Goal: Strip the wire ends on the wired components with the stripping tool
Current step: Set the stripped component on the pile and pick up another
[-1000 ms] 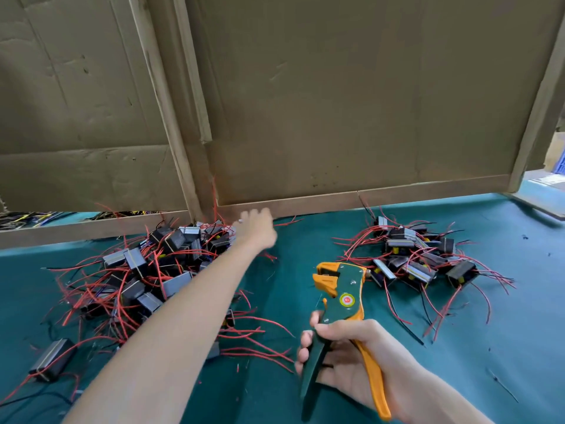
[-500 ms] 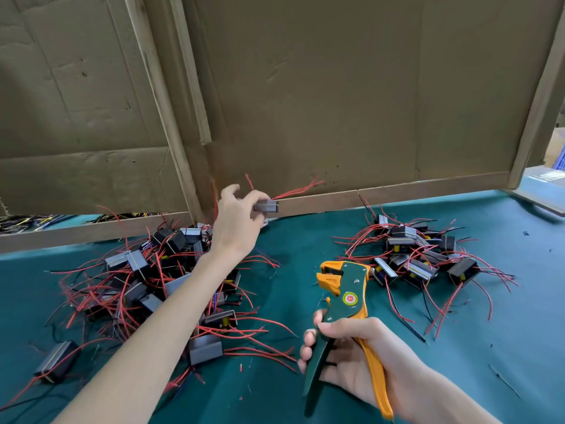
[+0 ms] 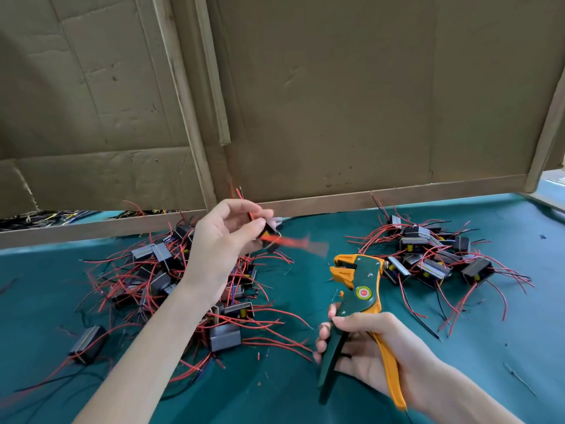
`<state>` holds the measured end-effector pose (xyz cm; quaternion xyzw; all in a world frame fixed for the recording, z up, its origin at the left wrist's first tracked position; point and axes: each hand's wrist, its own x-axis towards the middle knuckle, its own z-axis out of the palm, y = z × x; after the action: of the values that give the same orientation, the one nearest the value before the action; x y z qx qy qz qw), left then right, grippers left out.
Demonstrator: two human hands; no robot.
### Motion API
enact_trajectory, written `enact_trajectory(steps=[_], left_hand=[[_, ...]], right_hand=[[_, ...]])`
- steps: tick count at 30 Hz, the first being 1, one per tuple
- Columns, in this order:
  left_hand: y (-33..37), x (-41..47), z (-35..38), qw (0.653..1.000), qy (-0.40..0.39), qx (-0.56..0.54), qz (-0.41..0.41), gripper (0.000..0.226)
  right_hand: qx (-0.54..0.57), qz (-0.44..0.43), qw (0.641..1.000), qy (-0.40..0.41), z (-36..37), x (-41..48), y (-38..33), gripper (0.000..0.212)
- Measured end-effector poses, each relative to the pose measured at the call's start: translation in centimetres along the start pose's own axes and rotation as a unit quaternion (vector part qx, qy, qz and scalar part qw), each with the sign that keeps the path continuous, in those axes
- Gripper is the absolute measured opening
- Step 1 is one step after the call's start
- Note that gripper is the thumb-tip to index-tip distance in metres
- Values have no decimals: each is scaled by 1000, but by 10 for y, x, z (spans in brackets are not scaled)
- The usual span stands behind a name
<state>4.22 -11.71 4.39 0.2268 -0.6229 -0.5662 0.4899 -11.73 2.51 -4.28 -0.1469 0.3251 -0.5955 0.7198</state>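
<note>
Two tangled heaps of boxy, red-wired components (image 3: pixel 224 333)

Between the left pile (image 3: pixel 159 280) and the right pile (image 3: pixel 428 258) a strip of bare table (image 3: pixel 293 390) runs from the near edge to the wall (image 3: pixel 336 102). The stripper (image 3: pixel 357 289) in the right hand (image 3: pixel 367 344) and the left hand (image 3: pixel 223 237) with its component (image 3: pixel 270 237) hang over the strip's middle. Red wires (image 3: pixel 275 328) trail from both piles into its edges, the wall closes the far side, and the near right of the table holds only wire scraps (image 3: pixel 519 377).
</note>
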Motion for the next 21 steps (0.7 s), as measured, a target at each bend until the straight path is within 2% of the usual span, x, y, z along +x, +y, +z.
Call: enact_trajectory(steps=[4,10,12,15,21], left_hand=[[-2,-4,-4,999,-34,37,-17,21],[0,-10,-2,986,-115,117,-24,11],[-1,-12,1,984,-138,104,-30,4],[-3,-15,5,982,-166,85,-25,5],[-8,-20,10,975,-190,118,-17,7]], right_hand=[[-16,-2,1000,-10,-2,2,0,24],[-86,-32,994,-62,-2,-3,-3,30],[-118,-44,989,-82,2,-5,-4,27],[-146,-63,983,-95,8,-9,-4,17],[-159,-76,977,-123,14,-14,-3,19]])
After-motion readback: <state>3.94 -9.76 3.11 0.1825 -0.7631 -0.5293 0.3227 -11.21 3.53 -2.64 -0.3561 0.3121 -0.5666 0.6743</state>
